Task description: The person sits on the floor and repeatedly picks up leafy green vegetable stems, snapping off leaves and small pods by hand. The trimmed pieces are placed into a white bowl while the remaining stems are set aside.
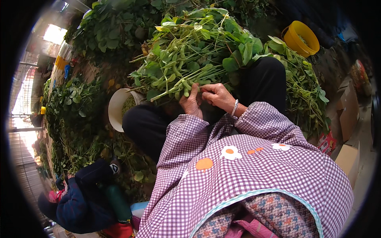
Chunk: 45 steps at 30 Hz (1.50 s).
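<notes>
A large heap of soybean plants (205,47), with green pods and leaves, lies across and before my knees. At its near edge my left hand (191,103) grips a podded soybean stalk (168,91) between thumb and fingers. Green soybean pods (186,86) cluster just beside the left thumb. My right hand (219,95), with a silver bangle on its wrist, pinches at the same cluster, its fingertips nearly touching the left ones. What sits between the right fingertips is mostly hidden, apparently a pod. A white bucket (116,108) holding green pods stands by my left knee.
A yellow bucket (300,38) stands at the far right beside more soybean plants (303,89). Piled plants (80,119) cover the ground at left. Another person (84,199) sits at lower left. Cardboard boxes (348,110) stand at right.
</notes>
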{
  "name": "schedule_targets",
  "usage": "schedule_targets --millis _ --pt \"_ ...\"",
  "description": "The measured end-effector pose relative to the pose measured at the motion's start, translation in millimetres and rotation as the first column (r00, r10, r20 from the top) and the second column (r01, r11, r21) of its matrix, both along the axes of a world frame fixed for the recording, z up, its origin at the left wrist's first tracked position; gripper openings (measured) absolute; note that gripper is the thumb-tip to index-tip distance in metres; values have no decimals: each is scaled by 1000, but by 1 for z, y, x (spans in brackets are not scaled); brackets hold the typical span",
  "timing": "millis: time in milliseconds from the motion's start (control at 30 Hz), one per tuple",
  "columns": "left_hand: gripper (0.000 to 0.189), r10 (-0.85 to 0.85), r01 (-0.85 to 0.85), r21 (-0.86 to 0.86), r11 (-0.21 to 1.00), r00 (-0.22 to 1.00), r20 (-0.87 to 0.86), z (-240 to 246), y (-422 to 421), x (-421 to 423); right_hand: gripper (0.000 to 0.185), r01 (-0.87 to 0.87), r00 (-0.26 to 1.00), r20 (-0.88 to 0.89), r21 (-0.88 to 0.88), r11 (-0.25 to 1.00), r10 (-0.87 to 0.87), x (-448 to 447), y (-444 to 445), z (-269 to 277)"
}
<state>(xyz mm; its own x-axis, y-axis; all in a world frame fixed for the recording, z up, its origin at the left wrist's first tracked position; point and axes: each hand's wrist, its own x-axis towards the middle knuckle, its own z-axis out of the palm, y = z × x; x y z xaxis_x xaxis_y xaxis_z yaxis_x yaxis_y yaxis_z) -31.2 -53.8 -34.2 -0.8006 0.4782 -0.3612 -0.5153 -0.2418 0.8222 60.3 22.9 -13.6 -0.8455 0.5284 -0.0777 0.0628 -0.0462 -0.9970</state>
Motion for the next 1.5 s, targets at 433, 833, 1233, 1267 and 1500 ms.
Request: schedule_targets --millis 433,833,1233,1267,1500 --pt "12 -40 39 28 999 998 43 -9 -2 -7 9 41 999 -2 -118 992 -42 -5 0 -14" --pt "22 -41 39 15 999 989 139 17 -3 0 28 129 992 -87 718 684 -96 -5 -13 -8" --pt "16 17 -15 -19 1000 992 124 13 4 0 9 74 997 4 -198 977 -74 2 3 1" --pt "16 -22 22 2 1000 995 98 9 0 -5 9 72 997 -13 -158 985 -75 0 2 2" --pt "18 -146 142 33 989 967 211 16 -4 -6 19 209 975 -85 64 976 -203 -2 -1 -7"
